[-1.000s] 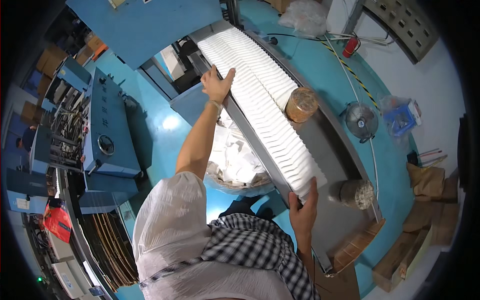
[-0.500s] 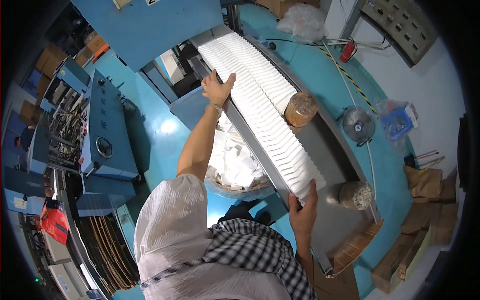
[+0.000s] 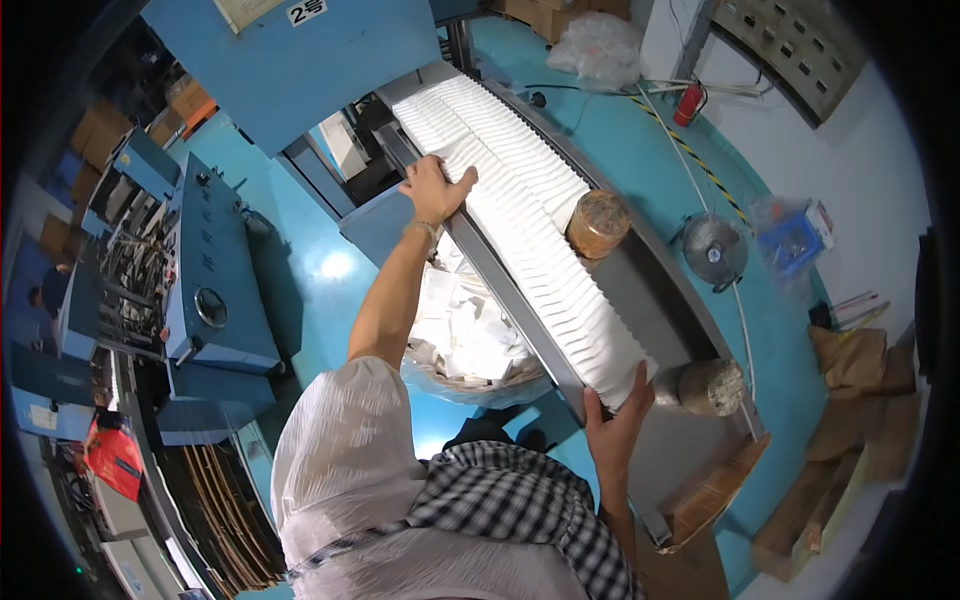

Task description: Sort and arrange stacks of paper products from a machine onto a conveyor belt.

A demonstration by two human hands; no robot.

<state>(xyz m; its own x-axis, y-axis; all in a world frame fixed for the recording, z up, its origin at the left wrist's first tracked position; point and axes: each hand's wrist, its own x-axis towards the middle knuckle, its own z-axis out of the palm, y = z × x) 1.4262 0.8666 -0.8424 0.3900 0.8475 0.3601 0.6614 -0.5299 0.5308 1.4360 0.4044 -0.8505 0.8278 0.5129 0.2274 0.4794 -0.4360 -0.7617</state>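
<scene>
Two side-by-side rows of thin white paper pieces (image 3: 530, 235) stand on edge in a long grey metal trough (image 3: 665, 460). My left hand (image 3: 436, 192) rests over the trough's left rail against the left row, thumb and fingers spread. At the near end of that longer row, my right hand (image 3: 618, 425) cups the last pieces, its thumb on the left side and its fingers on the right. A brown cylindrical block (image 3: 598, 226) stands at the near end of the shorter right row. Another speckled cylinder (image 3: 710, 388) lies by the trough's right wall, right of my right hand.
A blue machine (image 3: 300, 70) meets the trough's far end. Below the left rail stands a bin lined with plastic, holding white paper scraps (image 3: 465, 330). A floor fan (image 3: 714, 250) and a red extinguisher (image 3: 688, 104) are at the right. Another blue machine (image 3: 215, 270) stands left.
My right hand has shifted slightly right along with the near end of the long row. My left hand stays at the rail. The view has tilted a little.
</scene>
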